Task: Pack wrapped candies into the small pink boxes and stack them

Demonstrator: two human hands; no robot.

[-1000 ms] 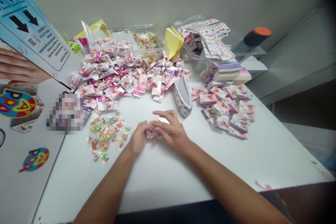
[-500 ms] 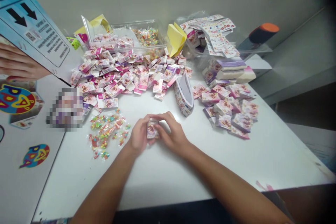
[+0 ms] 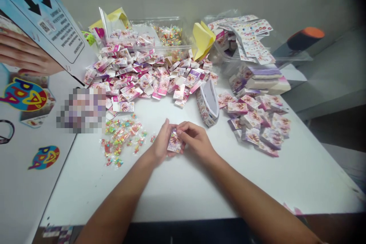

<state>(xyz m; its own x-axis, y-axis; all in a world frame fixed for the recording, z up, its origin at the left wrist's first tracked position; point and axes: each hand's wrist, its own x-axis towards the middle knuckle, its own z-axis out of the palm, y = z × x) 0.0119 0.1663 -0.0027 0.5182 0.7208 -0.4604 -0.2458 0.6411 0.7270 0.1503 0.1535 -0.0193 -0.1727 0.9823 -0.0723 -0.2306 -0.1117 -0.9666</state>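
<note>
A small pink and white printed box (image 3: 174, 142) is held between both hands above the white table. My left hand (image 3: 162, 142) wraps round its left side and underside, with the thumb pointing up. At its upper right edge, the thumb and fingers of my right hand (image 3: 195, 137) are closed on the box. Little clear packets of coloured beads (image 3: 121, 137) lie to the left of my hands. Behind them spreads a large heap of similar small boxes (image 3: 143, 80). A boat-shaped printed carton (image 3: 207, 105) stands beyond my right hand.
More small boxes (image 3: 253, 122) are piled at the right, below stacked flat cards (image 3: 264, 78). Clear bins with bead packets (image 3: 170, 36) and sticker sheets (image 3: 254, 38) stand at the back, a yellow paper (image 3: 203, 40) between them. A large printed carton (image 3: 23, 148) borders the left.
The view has shifted, so most things sit further right or lower. My left thumb has straightened upward, and my right fingers have come in onto the box's upper edge.
</note>
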